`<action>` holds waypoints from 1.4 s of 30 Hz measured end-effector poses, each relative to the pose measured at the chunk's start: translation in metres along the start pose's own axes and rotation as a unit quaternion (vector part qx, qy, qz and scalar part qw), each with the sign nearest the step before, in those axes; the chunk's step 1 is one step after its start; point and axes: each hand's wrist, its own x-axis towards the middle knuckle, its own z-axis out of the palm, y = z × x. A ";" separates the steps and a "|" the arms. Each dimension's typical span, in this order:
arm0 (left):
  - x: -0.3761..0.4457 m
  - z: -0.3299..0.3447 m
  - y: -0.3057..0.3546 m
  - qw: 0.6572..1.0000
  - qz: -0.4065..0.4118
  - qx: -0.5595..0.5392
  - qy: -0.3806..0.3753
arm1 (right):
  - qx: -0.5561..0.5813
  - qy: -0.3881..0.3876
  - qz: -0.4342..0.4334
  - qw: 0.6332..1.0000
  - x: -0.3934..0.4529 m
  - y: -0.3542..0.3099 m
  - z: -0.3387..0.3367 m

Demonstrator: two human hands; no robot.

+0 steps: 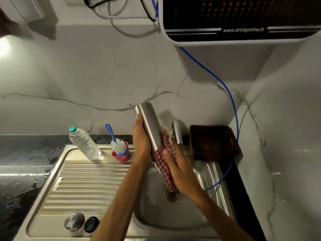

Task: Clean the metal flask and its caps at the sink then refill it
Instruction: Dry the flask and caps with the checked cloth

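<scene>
The metal flask (149, 124) is held upside down and tilted over the sink basin (156, 211), its base pointing up toward the wall. My left hand (141, 138) grips its body from the left side. My right hand (175, 167) presses a red-and-white checked cloth (164, 164) around the flask's lower end; the mouth is hidden by the cloth. Two caps rest on the drainboard near the front edge: a silver metal cap (74, 221) and a black inner cap (91, 224) beside it.
A clear plastic water bottle (84, 143) and a pink cup holding a blue-handled bottle brush (119, 150) stand on the ribbed drainboard (90, 181). The tap (178, 133) and a dark basket (213, 143) sit behind the basin. A water purifier (243, 20) hangs above, with a blue hose (231, 105).
</scene>
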 end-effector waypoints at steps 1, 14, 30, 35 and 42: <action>0.003 0.000 -0.001 1.000 -0.006 0.002 0.008 | -0.019 -0.003 -0.013 1.000 -0.005 0.000 0.003; -0.071 0.008 -0.052 0.978 -0.027 0.132 -0.160 | -0.013 0.153 0.103 0.983 0.054 0.013 -0.024; -0.018 0.006 -0.014 0.981 0.011 0.141 -0.132 | -0.090 0.136 -0.081 0.983 0.027 -0.014 0.007; -0.019 0.002 -0.017 0.967 -0.005 0.139 -0.216 | -0.035 0.145 -0.104 0.983 0.081 -0.028 -0.026; -0.010 0.002 -0.026 0.980 -0.056 0.051 -0.182 | -0.075 0.121 -0.057 0.988 0.048 -0.011 -0.001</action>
